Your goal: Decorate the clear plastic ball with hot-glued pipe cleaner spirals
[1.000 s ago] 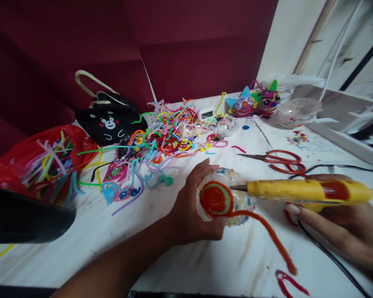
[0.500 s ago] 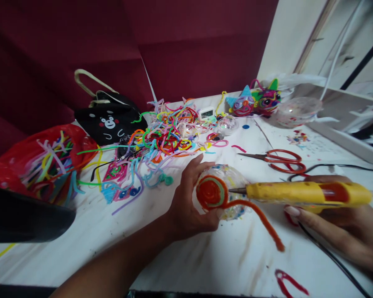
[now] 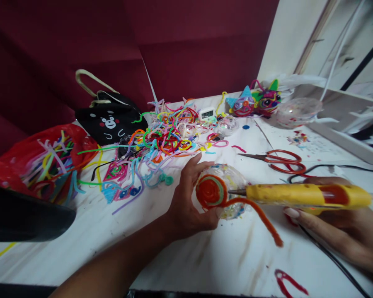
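Observation:
My left hand (image 3: 192, 198) is wrapped round the left side of a clear ball (image 3: 236, 178) with coloured specks. On the ball's near face sits a coil of orange pipe cleaner (image 3: 210, 191) with a pale green band, and its loose orange end (image 3: 264, 219) trails to the lower right. My right hand (image 3: 338, 231) holds a yellow glue gun (image 3: 292, 194) that lies level and points left. The metal nozzle (image 3: 238, 192) is at the right edge of the coil; whether it touches is unclear.
Red-handled scissors (image 3: 286, 160) lie behind the glue gun. A pile of pipe cleaners (image 3: 170, 132) spreads across the back, beside a black bag (image 3: 108, 120) and a red bag (image 3: 15, 153). Two decorated balls (image 3: 244, 105) stand near a clear bowl (image 3: 298, 111). A black cable (image 3: 332, 260) crosses the right.
The loose orange end has risen slightly. Both hands, the ball and the glue gun are almost where they were.

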Motion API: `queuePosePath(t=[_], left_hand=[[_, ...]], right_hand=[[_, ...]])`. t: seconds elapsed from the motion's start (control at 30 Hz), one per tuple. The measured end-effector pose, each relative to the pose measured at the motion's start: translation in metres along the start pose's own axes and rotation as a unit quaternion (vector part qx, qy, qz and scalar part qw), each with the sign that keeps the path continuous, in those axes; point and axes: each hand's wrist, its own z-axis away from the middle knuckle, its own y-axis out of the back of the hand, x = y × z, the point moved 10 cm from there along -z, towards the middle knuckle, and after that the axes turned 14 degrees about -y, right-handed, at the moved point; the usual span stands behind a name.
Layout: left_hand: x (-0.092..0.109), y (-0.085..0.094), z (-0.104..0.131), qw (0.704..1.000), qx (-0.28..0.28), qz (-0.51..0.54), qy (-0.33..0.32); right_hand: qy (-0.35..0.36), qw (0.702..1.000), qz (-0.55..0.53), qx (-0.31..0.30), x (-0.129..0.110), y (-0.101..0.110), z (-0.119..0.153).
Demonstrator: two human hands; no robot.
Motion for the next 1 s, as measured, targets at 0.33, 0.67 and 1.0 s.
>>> queuePosePath(t=[0.33, 0.67, 1.0], left_hand=[[0.000, 0.000, 0.000, 1.000, 0.004, 0.006, 0.003], [-0.003, 0.000, 0.001, 1.000, 0.007, 0.007, 0.013], [-0.001, 0.000, 0.000, 1.000, 0.009, 0.003, 0.012]], right_hand=[[0.132, 0.984, 0.121, -0.003, -0.024, -0.007, 0.010], [0.177, 0.976, 0.124, 0.012, -0.038, -0.006, 0.012], [0.162, 0.980, 0.115, -0.029, -0.027, -0.009, 0.013]])
